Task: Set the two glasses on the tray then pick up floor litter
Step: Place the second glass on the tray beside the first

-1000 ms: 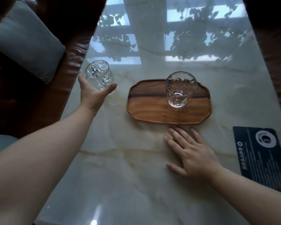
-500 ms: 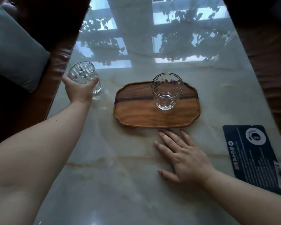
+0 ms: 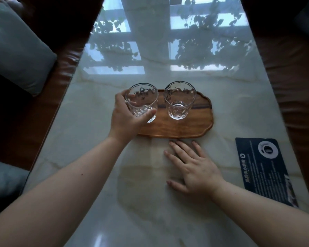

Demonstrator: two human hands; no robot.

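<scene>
A wooden tray (image 3: 189,128) lies in the middle of the glossy marble table. One clear faceted glass (image 3: 179,100) stands upright on the tray's middle. My left hand (image 3: 125,120) is wrapped around a second clear glass (image 3: 141,98), holding it over the tray's left end; whether its base touches the wood I cannot tell. My right hand (image 3: 193,166) lies flat on the table just in front of the tray, fingers spread, holding nothing. No floor litter is in view.
A dark blue printed card (image 3: 264,170) lies near the table's right edge. A brown leather sofa with grey cushions (image 3: 16,50) runs along the left. Dark brown seating (image 3: 296,86) borders the right side. Window and foliage reflections cover the far tabletop.
My left hand closed on the glass at the table's left edge and carried it rightward to the tray's left end. My right hand has stayed flat on the table.
</scene>
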